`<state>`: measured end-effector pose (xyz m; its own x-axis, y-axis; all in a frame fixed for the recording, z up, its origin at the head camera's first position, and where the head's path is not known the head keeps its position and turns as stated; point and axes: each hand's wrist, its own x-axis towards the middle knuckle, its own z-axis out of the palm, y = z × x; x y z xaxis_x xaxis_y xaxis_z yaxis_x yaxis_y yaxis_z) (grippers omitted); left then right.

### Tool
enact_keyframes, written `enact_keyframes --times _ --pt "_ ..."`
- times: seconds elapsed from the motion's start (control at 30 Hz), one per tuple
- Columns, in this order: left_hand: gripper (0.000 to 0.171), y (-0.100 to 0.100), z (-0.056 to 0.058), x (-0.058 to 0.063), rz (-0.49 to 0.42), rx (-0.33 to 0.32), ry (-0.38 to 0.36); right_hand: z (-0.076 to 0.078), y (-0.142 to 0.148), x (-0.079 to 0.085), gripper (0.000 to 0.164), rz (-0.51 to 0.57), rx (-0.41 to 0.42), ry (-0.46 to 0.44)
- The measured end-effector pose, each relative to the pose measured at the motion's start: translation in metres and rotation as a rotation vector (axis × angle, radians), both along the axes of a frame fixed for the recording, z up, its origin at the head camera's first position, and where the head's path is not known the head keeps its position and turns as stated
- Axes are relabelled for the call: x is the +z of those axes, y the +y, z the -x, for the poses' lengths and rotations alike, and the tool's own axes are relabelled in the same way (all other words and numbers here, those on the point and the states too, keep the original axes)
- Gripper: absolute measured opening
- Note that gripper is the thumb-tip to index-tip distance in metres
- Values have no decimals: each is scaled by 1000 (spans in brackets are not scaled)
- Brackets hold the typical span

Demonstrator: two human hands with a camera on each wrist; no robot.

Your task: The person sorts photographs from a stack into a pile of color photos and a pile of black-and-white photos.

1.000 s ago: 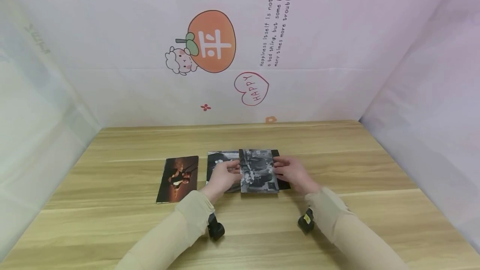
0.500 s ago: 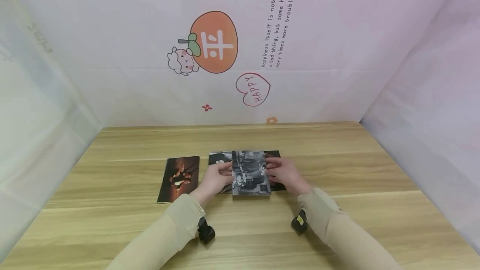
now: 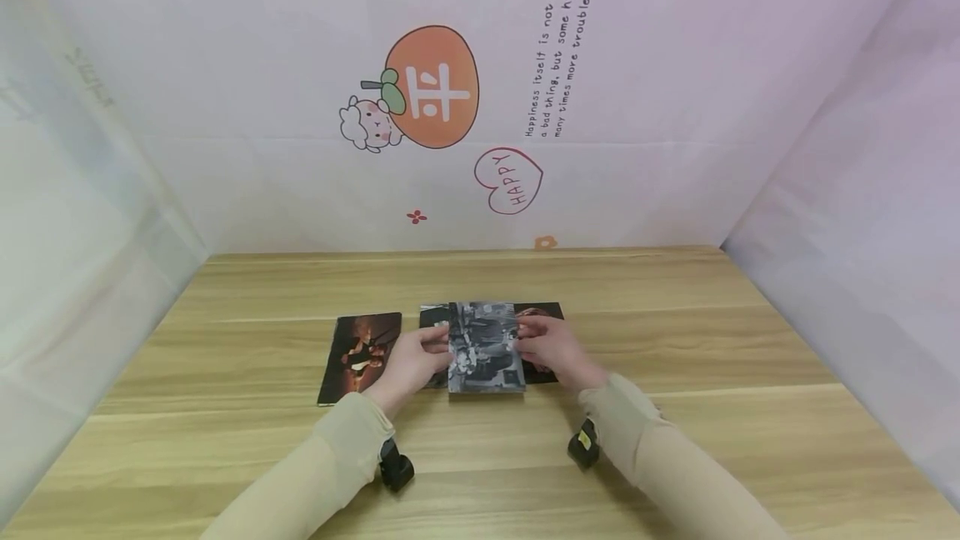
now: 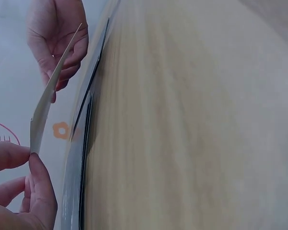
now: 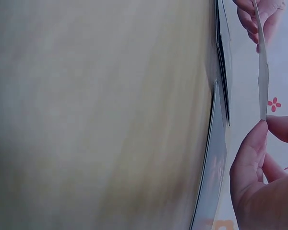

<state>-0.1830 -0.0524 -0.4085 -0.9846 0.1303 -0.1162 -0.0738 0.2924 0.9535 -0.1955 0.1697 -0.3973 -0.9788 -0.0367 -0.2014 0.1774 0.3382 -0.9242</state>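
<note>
A black-and-white photo print is held level between both hands in the head view. My left hand pinches its left edge between thumb and fingers, and my right hand pinches the right edge. Both wrist views show the print edge-on, raised above the photos on the table. Beneath it, partly covered, lie another black-and-white photo to the left and a dark photo to the right. A separate colour photo with an orange glow lies left of my left hand, which overlaps its corner.
The wood-grain table carries the photos in low stacks near its middle. Behind it rises a white printed cloth, with more pale cloth on both sides. A small black device hangs at each wrist.
Both hands have moved left together with the black-and-white print. More of the dark photo on the right shows now, and less of the one on the left.
</note>
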Motion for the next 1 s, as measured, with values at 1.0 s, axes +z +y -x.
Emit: enact_keyframes --times 1.0 --pt "52 -38 16 0 134 -26 2 22 -48 -1 49 -22 12 -33"
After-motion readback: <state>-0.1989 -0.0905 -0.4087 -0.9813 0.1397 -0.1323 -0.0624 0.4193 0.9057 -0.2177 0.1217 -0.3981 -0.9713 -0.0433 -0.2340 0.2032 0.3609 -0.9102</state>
